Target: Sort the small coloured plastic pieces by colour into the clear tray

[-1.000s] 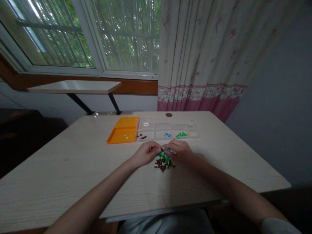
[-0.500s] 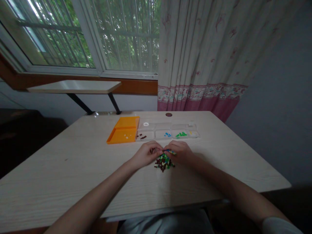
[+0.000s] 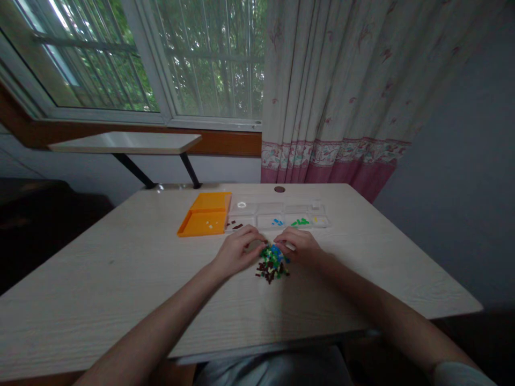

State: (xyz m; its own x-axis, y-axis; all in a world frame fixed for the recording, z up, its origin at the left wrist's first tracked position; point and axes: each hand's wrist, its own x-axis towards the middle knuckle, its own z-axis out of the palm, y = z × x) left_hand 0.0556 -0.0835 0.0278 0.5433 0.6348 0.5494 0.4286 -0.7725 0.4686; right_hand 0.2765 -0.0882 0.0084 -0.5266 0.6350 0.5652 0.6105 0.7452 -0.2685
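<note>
- Surface (image 3: pixel 120 289): pale wood; everything sits centre, toward the far edge.
- Clear divided tray (image 3: pixel 298 210) near the far edge, orange lid (image 3: pixel 203 222) at its left end.
- Left hand (image 3: pixel 235 252) and right hand (image 3: pixel 301 246): apart, fingers curled; cannot tell if either pinches anything.
- Pile of small coloured pieces (image 3: pixel 271 264): between both hands, touching the fingertips, about equally near each; roundish, no long axis.

Bead pile (image 3: pixel 272 264) on table (image 3: pixel 120 289), before compartment tray (image 3: pixel 277 215).

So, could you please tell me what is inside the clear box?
Brown pieces, blue pieces, green pieces and yellowish ones lie in separate front compartments; the left hand hides part of the clear box's near edge.
</note>
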